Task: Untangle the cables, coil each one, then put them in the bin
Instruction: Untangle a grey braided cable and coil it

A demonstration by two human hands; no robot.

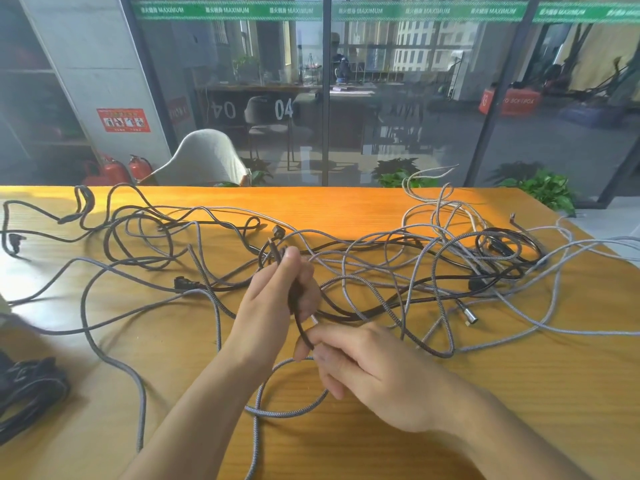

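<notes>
A tangle of grey braided cables (408,271) and thin black cables (498,251) sprawls across the orange wooden table (346,202). My left hand (273,299) is raised at the middle and grips a dark cable (296,306) upright between thumb and fingers. My right hand (356,362) sits just below it and pinches the same dark cable where it curves down. More dark cable loops (138,233) spread over the table's left half. A grey cable (263,410) loops under my wrists. No bin is in view.
A dark bundle of black cable (27,386) lies at the table's left edge. A silver plug (467,317) and a black plug (181,283) lie among the cables. Behind the table are a white chair (204,157), a glass wall and potted plants (543,188).
</notes>
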